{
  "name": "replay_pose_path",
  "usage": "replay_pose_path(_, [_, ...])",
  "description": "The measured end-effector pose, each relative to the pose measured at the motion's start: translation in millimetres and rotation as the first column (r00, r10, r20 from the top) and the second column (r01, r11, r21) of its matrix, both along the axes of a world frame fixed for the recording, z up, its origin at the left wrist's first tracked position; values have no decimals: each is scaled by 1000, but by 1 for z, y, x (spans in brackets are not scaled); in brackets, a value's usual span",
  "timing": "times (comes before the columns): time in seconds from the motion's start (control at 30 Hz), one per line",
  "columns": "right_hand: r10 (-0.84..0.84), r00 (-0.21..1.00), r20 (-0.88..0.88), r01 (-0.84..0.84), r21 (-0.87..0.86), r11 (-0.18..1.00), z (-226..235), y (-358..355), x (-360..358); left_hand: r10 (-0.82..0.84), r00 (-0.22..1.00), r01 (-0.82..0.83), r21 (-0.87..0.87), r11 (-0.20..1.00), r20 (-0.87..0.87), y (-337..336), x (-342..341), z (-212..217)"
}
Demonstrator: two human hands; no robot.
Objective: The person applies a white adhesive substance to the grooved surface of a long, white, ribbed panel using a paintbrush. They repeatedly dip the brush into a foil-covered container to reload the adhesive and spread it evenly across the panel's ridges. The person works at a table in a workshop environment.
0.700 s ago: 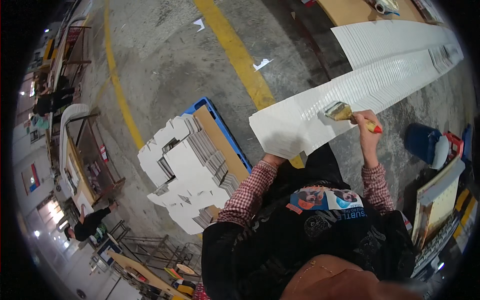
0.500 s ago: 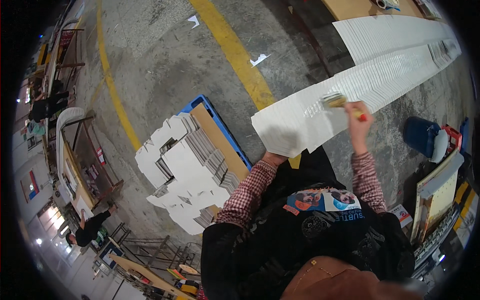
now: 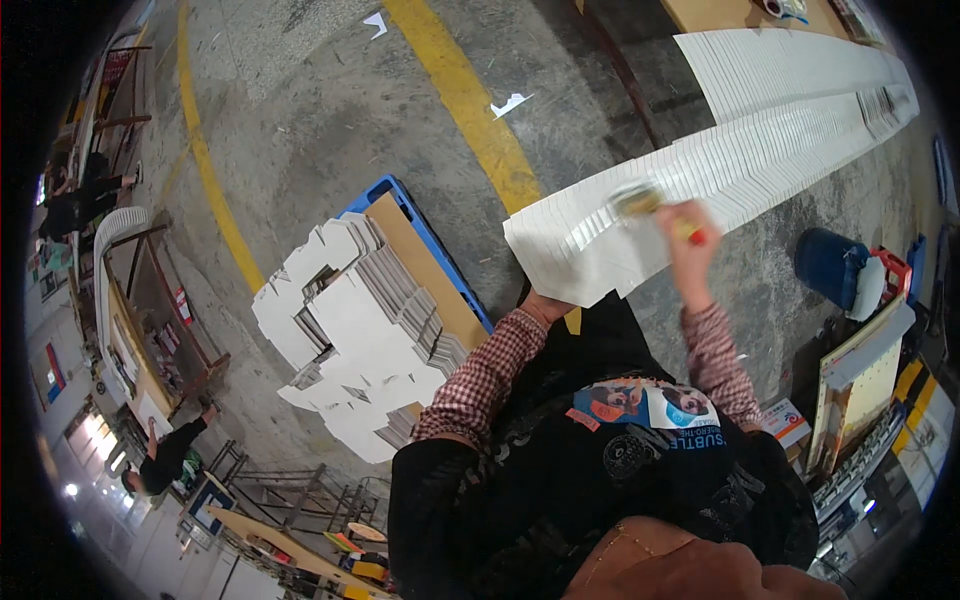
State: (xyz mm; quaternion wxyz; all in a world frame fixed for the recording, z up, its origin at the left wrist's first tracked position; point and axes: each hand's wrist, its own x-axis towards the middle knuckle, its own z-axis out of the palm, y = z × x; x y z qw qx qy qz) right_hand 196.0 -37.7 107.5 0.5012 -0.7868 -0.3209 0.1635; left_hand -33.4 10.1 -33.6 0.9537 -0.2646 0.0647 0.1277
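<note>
At the left, a stack of white cut-out blanks [image 3: 385, 325] sits beside a strip of bare brown board [image 3: 432, 270] on a blue pallet [image 3: 405, 203]; the layers look unbound, so a knock could probably slide the upper ones off. They are flat and thin, likely card, with stepped edges and angular notches. Next comes the left hand [image 3: 548, 308], at the near lower edge of a long row of white sheets [image 3: 745, 170]; its fingers are hidden beneath, so I cannot tell whether its grip is spread or pinching. If that support slackened, the near end might sag and the overlaps slip. The row slants up to the far right, overlapped like shingles into fine ridges, with a glossy, wet-looking band along it. Over that band, toward the near end, is a broad, flat brush [image 3: 637, 200], blurred; too much pressure could catch an edge and shove sheets out of line, and an overloaded brush could let liquid run between them. To its right, the right hand [image 3: 688, 248] has its grip closed around the red-ended handle; a loose hold could let the bristles twist. Farther right, a rounded blue plastic container [image 3: 830, 270] stands well apart from the sheets.
</note>
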Motion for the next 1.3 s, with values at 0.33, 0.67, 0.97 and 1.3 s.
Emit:
replay_pose_path(0.33, [-171, 984, 52, 167, 80, 983, 25, -11, 38, -76, 940, 103, 66, 992, -331, -8, -4, 9])
replay_pose_path(0.67, [178, 983, 53, -180, 53, 982, 48, -21, -5, 106, 870, 356, 763, 540, -481, -10, 0, 27])
replay_pose_path(0.97, [288, 951, -111, -294, -35, 955, 37, -22, 11, -29, 862, 200, 286, 937, -507, -7, 6, 34])
replay_pose_path(1.3, [99, 989, 113, -82, -141, 987, 26, -36, 56, 12, 950, 5, 55, 998, -313, -13, 3, 28])
